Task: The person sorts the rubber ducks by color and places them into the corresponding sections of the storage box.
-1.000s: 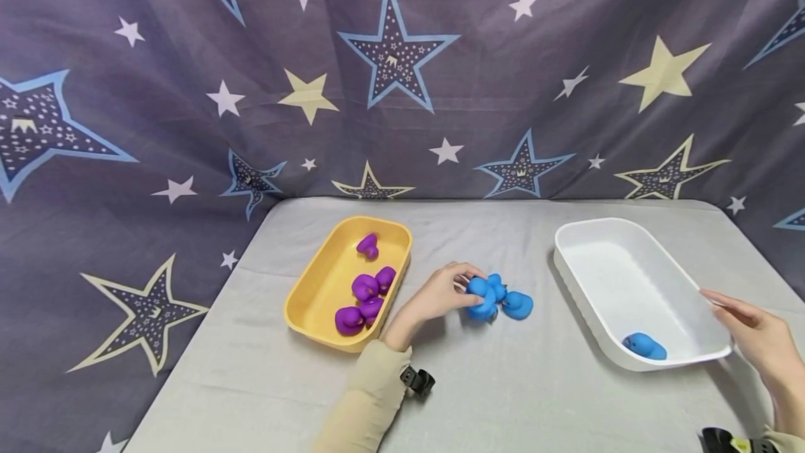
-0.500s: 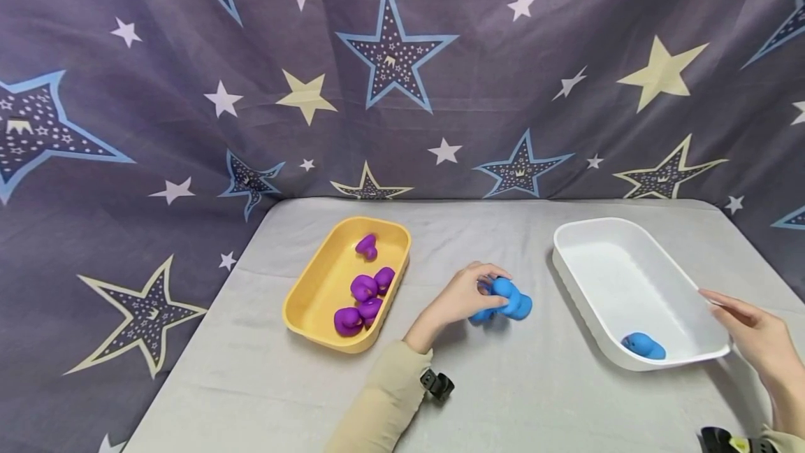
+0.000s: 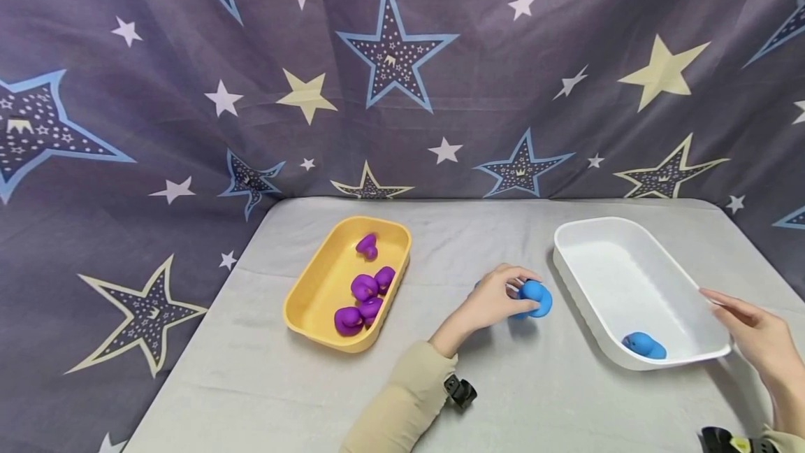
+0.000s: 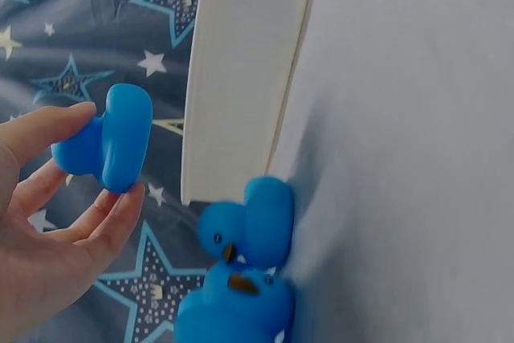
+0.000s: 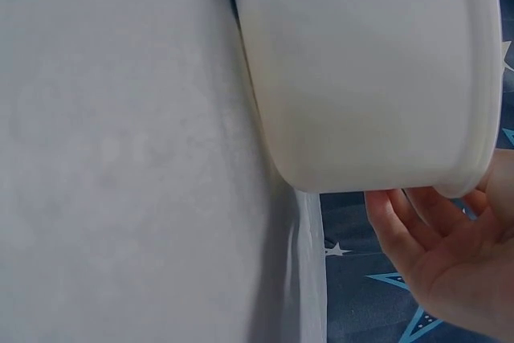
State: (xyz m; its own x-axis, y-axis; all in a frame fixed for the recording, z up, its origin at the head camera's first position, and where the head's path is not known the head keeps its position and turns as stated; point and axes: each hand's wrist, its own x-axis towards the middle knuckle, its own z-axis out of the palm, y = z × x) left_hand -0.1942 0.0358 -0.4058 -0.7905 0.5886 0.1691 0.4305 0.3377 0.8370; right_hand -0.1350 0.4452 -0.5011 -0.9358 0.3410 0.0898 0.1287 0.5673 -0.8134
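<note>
My left hand [image 3: 489, 300] pinches a blue rubber duck [image 4: 127, 140] between thumb and fingertips, above the table and a short way left of the white plastic bin [image 3: 569, 282]. In the left wrist view, a second blue duck [image 4: 250, 221] and another blue duck [image 4: 229, 311] sit on the table below the held one; in the head view they are mostly hidden by the hand and its duck. At the bin's right side my right hand [image 3: 757, 334] holds the rim, its fingers [image 5: 393, 230] under the outer edge. One blue duck [image 3: 644, 345] lies at the bin's near end.
A yellow bin [image 3: 306, 299] stands on the left of the table with several purple ducks [image 3: 365, 288] inside. Grey table cloth [image 3: 522, 390] covers the surface. Behind the table hangs a star-patterned curtain [image 3: 465, 124].
My left hand has lifted a blue duck from the group and carried it right, toward the white bin. My right hand has stayed on the bin's rim.
</note>
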